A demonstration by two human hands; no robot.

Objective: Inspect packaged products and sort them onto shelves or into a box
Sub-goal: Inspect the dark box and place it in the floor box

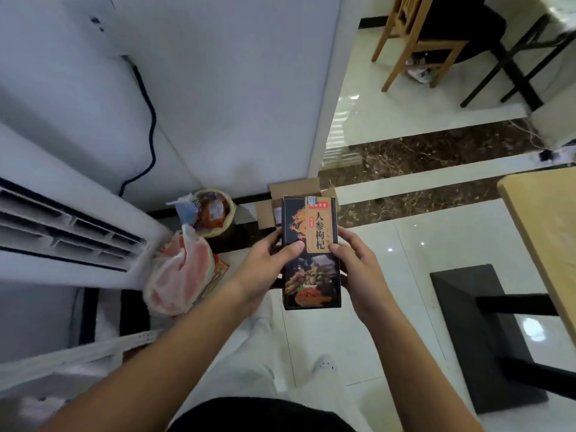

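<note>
Black ginseng-goji carton (311, 275) is upright at centre frame. Left hand (261, 266) & right hand (355, 269) each pinch a long edge, thumbs on the front, fingers curled behind. Looks stiff, prob. light, glossy so maybe slippery; side edges grip best. Open cardboard box (299, 187) is just behind.

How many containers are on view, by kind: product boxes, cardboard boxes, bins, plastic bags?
Product box: 1
Cardboard box: 1
Bin: 1
Plastic bag: 1
Total: 4
</note>
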